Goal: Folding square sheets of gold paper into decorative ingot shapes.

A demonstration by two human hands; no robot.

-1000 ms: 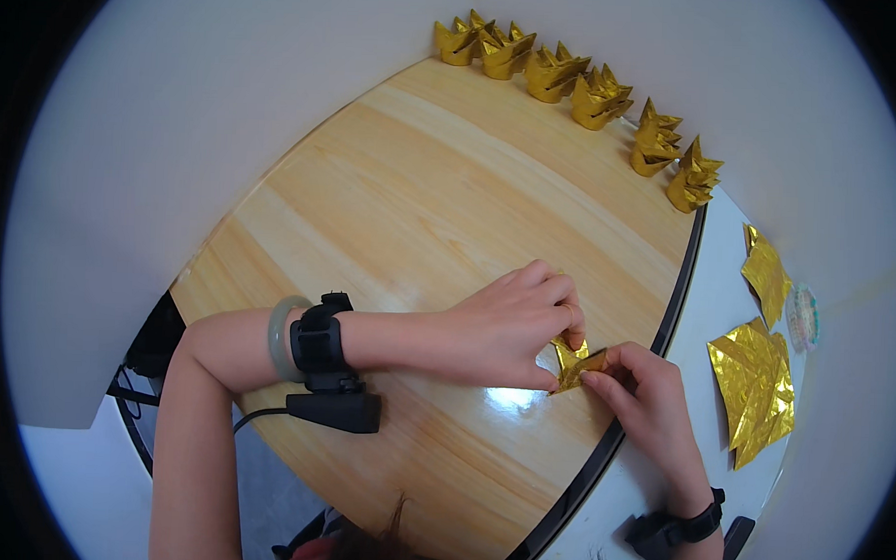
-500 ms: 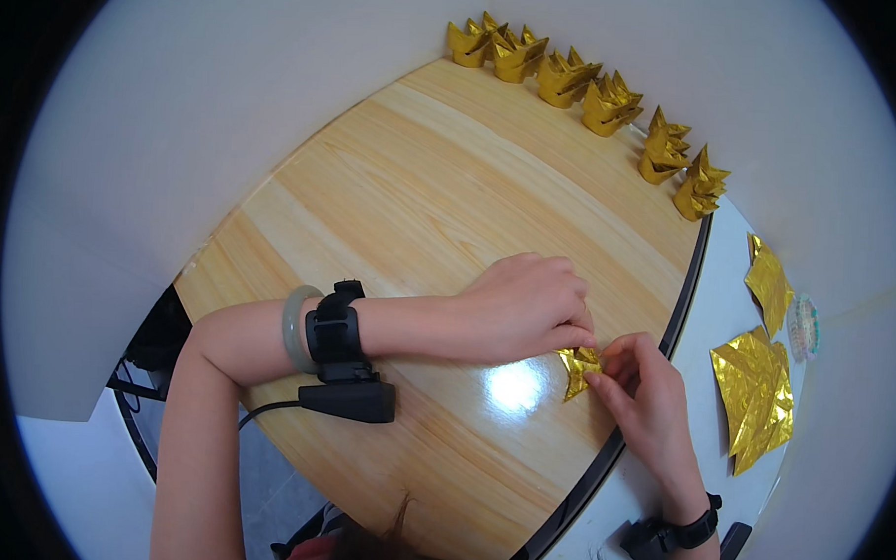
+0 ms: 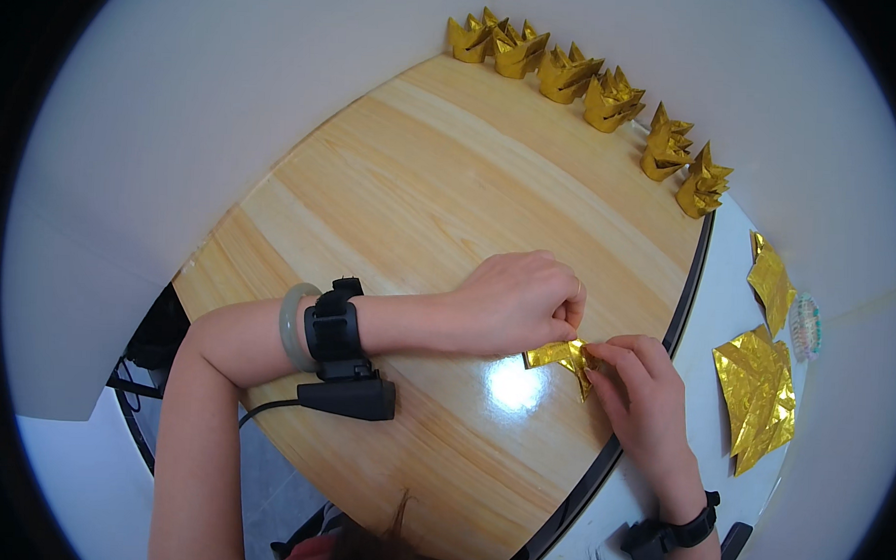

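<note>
A small folded piece of gold foil paper (image 3: 556, 355) is between my two hands, just above the right part of the wooden table. The thumb and forefinger of my right hand (image 3: 644, 405) pinch its right end. My left hand (image 3: 526, 301) is closed, its fingers curled down at the paper's upper edge; its fingertips are partly hidden behind the hand itself. One narrow arm of the paper sticks out to the left and another points down. Both wrists wear black straps with a device.
Several folded gold paper crowns (image 3: 568, 75) stand along the far right edge of the wooden table (image 3: 401, 199). On the white surface (image 3: 724, 280) at the right lie gold foil sheets (image 3: 755, 394), a smaller gold piece (image 3: 770, 279) and a beaded bracelet (image 3: 807, 327). Pale walls (image 3: 228, 85) enclose the table.
The gold paper has turned between my hands, and a strip now shows out to its left. My left fingers have curled in and shifted slightly left.
</note>
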